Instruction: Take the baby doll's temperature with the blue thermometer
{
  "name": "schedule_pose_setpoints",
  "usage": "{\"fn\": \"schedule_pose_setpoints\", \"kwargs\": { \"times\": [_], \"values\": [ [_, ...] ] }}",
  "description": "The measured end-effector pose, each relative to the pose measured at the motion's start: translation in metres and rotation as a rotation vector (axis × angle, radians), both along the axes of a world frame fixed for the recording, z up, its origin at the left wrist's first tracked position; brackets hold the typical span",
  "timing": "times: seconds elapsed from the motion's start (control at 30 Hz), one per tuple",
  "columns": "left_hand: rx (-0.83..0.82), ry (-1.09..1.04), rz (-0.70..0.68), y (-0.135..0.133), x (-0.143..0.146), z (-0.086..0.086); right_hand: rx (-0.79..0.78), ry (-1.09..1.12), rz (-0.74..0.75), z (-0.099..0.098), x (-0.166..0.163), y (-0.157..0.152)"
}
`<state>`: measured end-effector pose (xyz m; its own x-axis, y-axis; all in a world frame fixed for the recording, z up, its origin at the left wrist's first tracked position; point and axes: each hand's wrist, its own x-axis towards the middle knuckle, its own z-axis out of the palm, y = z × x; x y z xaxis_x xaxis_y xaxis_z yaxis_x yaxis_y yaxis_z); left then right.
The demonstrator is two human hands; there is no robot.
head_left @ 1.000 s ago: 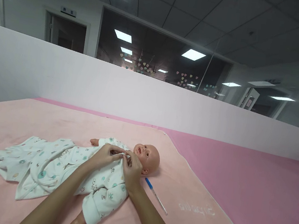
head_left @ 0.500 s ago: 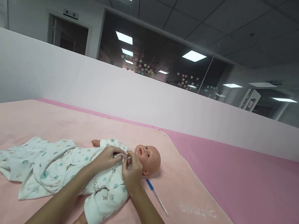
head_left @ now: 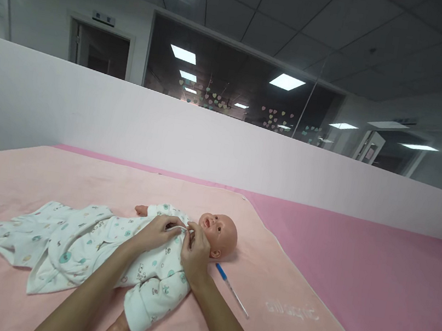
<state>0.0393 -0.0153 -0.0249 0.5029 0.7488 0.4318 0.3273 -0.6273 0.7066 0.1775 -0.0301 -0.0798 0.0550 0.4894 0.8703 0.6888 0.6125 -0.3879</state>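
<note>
A baby doll [head_left: 222, 233] lies on its back, head to the right, dressed in a white printed baby outfit [head_left: 161, 289]. My left hand [head_left: 159, 232] pinches the outfit's edge at the upper chest, near the neck. Close against it, my right hand [head_left: 195, 250] pinches the same edge just below the doll's chin, fingers closed. The fingers hide what exactly lies between them. The outfit's lower part [head_left: 44, 238] spreads loosely to the left. Beside the doll's head rests a thin stick with a blue handle and clear shaft [head_left: 232, 289].
A peach mat [head_left: 290, 286] with a pale edge lies under the doll, over a pink cover [head_left: 357, 252]. A white low wall [head_left: 208, 141] runs along the far side. Behind it are a window with heart stickers [head_left: 214, 100] and a doorway [head_left: 103, 51].
Almost nothing differs. Both hands stay at the neckline of the outfit, with only slight finger movement, and the view has shifted very little.
</note>
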Motion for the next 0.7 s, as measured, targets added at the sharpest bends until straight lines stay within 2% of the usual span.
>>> {"fn": "schedule_pose_setpoints", "kwargs": {
  "times": [0.7],
  "values": [
    [-0.031, -0.007, 0.087, 0.0062, 0.002, -0.0073, -0.03, 0.045, 0.017, -0.0006, -0.0027, 0.0004]
  ]
}}
